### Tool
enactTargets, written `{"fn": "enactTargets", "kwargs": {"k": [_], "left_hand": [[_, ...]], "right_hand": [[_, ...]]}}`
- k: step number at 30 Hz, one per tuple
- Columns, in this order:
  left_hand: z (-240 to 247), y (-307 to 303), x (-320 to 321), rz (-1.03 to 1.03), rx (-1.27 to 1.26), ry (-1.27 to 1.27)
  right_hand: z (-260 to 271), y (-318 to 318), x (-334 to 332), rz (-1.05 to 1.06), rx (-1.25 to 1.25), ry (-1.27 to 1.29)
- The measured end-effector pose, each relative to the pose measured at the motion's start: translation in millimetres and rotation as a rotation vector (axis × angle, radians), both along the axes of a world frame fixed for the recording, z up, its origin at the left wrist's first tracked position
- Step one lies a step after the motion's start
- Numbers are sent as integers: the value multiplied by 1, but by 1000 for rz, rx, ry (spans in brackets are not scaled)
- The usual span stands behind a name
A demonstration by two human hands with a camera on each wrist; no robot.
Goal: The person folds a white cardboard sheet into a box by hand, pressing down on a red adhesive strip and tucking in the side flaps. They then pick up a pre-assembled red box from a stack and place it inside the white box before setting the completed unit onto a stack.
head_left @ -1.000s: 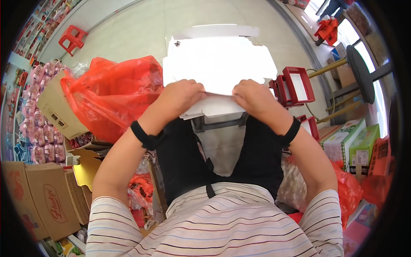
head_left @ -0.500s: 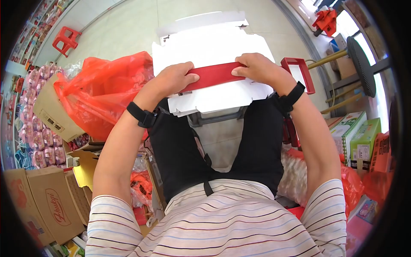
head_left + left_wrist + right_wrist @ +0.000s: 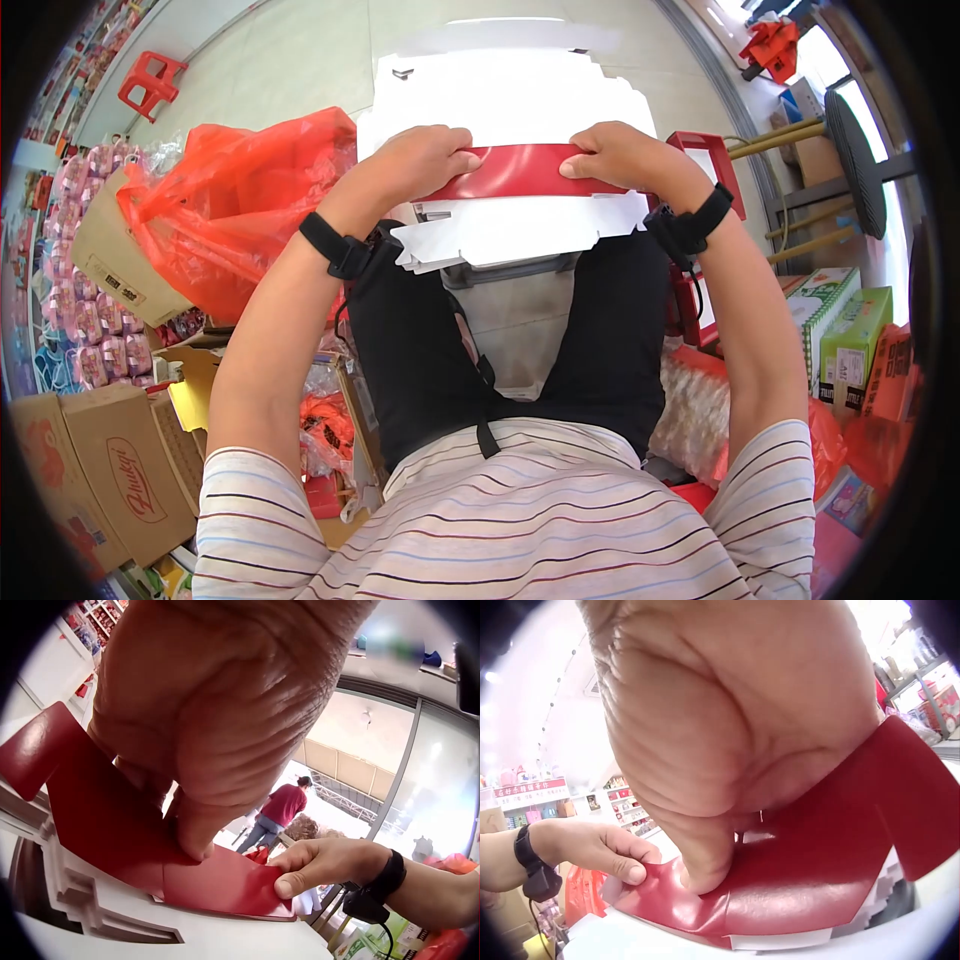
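A red glossy card panel (image 3: pixel 525 170), white on its other face, is folded up along the near part of a flat white cardboard sheet (image 3: pixel 510 95). My left hand (image 3: pixel 420 160) pinches the panel near its left end, thumb on the red face. At the other end my right hand (image 3: pixel 625 158) grips it the same way. In the left wrist view the red card (image 3: pixel 112 825) bends at a crease and has a tab at its end. The right wrist view shows my left thumb on the red card (image 3: pixel 802 862) too. White cut-out card (image 3: pixel 520 230) lies nearer my lap.
Red open box trays (image 3: pixel 715 165) stand to the right. On the left are a large red plastic bag (image 3: pixel 260 200) and cardboard boxes (image 3: pixel 125 470). A red stool (image 3: pixel 150 85) stands farther off. Green boxes (image 3: pixel 855 340) sit at the right, near a dark round stool seat (image 3: pixel 855 165).
Both hands moved forward from the near white edge. The red face of the panel has come into view between them. Over the last half second the hands spread slightly apart.
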State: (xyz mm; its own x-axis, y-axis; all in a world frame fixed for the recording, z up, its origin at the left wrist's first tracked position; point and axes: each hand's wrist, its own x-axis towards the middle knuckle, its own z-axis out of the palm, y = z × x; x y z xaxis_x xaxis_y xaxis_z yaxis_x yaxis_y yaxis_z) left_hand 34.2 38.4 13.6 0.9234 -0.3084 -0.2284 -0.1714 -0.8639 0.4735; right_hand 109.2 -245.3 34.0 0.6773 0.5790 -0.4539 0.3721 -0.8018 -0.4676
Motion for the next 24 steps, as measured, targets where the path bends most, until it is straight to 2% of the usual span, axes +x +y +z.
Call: {"fn": "enactTargets", "kwargs": {"k": [5, 15, 24], "left_hand": [[-10, -4, 12, -74, 95, -106], [-8, -5, 14, -25, 64, -70], [-14, -8, 17, -70, 148, -142]], "right_hand": [[-24, -12, 3, 76, 71, -234], [-29, -12, 2, 74, 97, -273], [-34, -11, 8, 80, 96, -258]]}}
